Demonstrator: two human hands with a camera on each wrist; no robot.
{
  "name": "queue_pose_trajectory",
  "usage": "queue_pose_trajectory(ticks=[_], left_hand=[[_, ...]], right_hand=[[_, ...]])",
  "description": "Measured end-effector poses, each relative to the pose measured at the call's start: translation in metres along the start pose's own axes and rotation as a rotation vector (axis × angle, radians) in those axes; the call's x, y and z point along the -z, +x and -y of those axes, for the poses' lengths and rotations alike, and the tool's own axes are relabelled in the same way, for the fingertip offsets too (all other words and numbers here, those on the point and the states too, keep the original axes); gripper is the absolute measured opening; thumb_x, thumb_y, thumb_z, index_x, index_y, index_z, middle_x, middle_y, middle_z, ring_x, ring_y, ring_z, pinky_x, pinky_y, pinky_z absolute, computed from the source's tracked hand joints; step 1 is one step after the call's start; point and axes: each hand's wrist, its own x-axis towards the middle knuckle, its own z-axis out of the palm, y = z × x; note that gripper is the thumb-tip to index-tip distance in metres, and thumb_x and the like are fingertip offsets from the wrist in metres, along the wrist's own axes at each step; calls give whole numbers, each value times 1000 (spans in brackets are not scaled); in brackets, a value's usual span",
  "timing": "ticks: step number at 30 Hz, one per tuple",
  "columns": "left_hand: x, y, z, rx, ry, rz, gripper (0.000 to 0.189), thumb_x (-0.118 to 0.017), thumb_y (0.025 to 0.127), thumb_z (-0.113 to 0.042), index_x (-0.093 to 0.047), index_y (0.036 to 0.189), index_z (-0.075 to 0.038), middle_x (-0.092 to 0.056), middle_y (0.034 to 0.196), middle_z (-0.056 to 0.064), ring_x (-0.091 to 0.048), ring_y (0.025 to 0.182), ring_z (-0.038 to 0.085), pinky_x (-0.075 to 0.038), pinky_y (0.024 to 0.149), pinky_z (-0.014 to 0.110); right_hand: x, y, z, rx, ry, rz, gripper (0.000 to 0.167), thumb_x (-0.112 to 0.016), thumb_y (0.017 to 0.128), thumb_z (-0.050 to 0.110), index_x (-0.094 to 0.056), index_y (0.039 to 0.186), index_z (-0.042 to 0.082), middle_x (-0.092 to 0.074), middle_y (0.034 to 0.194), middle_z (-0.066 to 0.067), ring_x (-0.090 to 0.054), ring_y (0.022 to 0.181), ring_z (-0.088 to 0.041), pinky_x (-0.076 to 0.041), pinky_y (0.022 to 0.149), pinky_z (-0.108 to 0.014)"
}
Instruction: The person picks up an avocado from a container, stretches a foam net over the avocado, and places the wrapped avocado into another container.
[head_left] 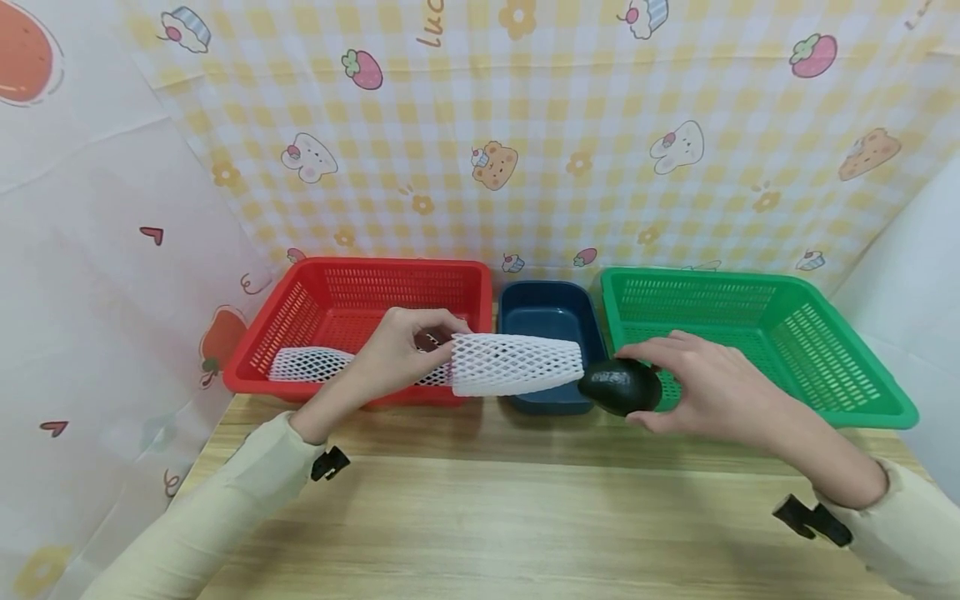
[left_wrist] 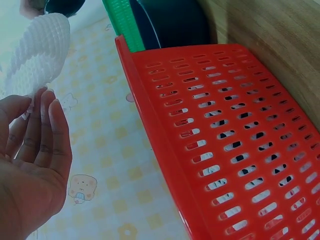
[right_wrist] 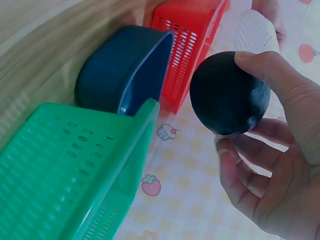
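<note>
My left hand (head_left: pixel 401 350) pinches the left end of a white foam net sleeve (head_left: pixel 517 365) between thumb and fingers. The sleeve lies level in the air in front of the blue bin. My right hand (head_left: pixel 697 383) grips a dark green avocado (head_left: pixel 621 387) by its right end, and the avocado's narrow tip is right at the sleeve's right opening. In the right wrist view the thumb and fingers curl round the avocado (right_wrist: pixel 227 95). The left wrist view shows the sleeve (left_wrist: pixel 42 47) sticking out from the left fingertips.
A red basket (head_left: pixel 405 267) at the left has more white foam net sleeves (head_left: pixel 307 364) in it. Between it and a green basket (head_left: pixel 705 277) at the right stands a small dark blue bin (head_left: pixel 551 287). All stand along the back of a wooden table (head_left: pixel 540 517), before a patterned cloth.
</note>
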Motion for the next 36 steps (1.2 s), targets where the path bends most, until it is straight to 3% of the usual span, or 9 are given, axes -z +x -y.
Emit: queue_pose_trajectory(ticks=[6, 10, 17, 36], left_hand=[[-1, 1, 2, -17, -4, 8, 28, -80, 86, -3, -76, 112, -10, -72, 106, -1, -68, 87, 15, -59, 70, 33], [-3, 2, 3, -32, -10, 18, 26, -79, 87, -2, -76, 112, -10, -72, 105, -2, -67, 87, 15, -59, 70, 33], [-6, 6, 4, -40, -16, 7, 26, -78, 87, -1, -76, 111, -11, -72, 103, -3, -67, 85, 15, -59, 69, 40], [-4, 4, 6, -28, 15, -41, 24, -80, 87, -5, -76, 110, -12, -72, 103, -5, -67, 85, 13, -59, 68, 32]], right_hand=[[1, 3, -1, 32, 88, 12, 64, -92, 74, 32, -67, 129, 11, -68, 119, -4, -64, 91, -15, -53, 65, -35], [0, 6, -3, 63, 140, 17, 64, -93, 74, 25, -66, 130, 9, -67, 120, -4, -63, 97, -16, -56, 68, -33], [-3, 10, -7, 90, 160, -4, 65, -93, 73, 20, -65, 130, 8, -66, 120, -4, -63, 97, -16, -56, 68, -28], [-4, 9, -24, 113, 210, -94, 65, -94, 70, 12, -64, 127, 5, -67, 115, -5, -65, 90, -14, -58, 68, -26]])
